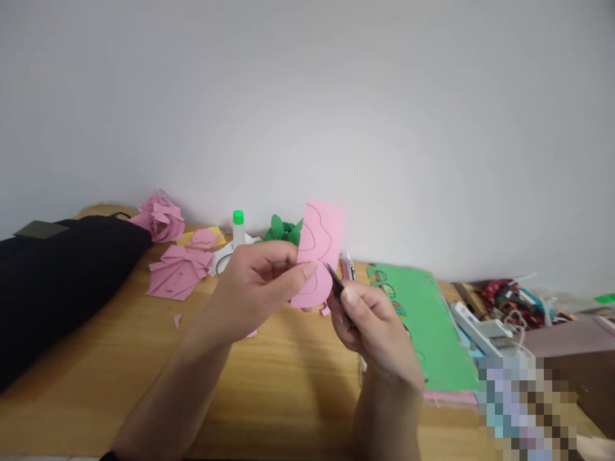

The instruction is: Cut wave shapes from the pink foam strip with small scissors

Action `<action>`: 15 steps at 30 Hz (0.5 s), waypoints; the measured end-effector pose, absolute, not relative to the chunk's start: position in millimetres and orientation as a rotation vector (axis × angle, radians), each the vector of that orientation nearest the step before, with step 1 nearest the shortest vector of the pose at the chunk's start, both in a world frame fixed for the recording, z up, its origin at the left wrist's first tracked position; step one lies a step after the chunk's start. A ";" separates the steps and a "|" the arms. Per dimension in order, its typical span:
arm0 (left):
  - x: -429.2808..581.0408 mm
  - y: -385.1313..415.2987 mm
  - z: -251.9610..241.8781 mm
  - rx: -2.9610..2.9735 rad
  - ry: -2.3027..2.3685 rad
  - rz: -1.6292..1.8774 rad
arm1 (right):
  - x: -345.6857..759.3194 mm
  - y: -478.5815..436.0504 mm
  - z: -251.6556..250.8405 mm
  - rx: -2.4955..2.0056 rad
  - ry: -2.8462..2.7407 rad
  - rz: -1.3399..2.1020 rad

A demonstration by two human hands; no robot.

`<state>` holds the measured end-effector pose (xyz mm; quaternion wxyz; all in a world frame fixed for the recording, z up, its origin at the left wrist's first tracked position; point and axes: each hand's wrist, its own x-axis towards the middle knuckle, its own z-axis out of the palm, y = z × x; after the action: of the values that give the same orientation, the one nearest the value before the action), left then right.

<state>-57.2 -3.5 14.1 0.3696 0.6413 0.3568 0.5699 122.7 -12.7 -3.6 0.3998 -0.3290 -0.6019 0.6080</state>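
My left hand (262, 288) pinches a piece of pink paper (319, 234) by its left edge, holding it upright above the table. Dark curved outlines are drawn on the paper, and its lower right side is cut to a rounded edge. In my right hand (377, 320) is a pair of dark scissors (337, 282), mostly covered by the fingers. Their tips meet the paper at the notch between its two curves. A small pink strip hangs just below the paper, near the right fingers.
Pink paper scraps (177, 272) and a glue stick with a green cap (239, 227) lie left on the wooden table (269, 397). Black fabric (67, 275) covers the far left. Behind the hands sits a green paper shape (281, 228). Green sheets (432, 320) and clutter (509, 307) fill the right.
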 end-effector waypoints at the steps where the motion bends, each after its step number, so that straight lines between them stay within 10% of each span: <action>1: -57.0 -3.3 13.7 1.639 0.918 1.463 | 122.5 -12.6 -3.9 -0.836 -1.522 1.540; 15: -58.0 -2.7 10.5 1.632 0.931 1.451 | 124.2 -10.8 -6.0 -0.797 -1.503 1.566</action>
<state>-58.0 -2.7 10.5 0.3743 0.6375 0.3636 0.5668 124.2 -10.8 -6.0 0.4029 -0.3156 -0.5949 0.6197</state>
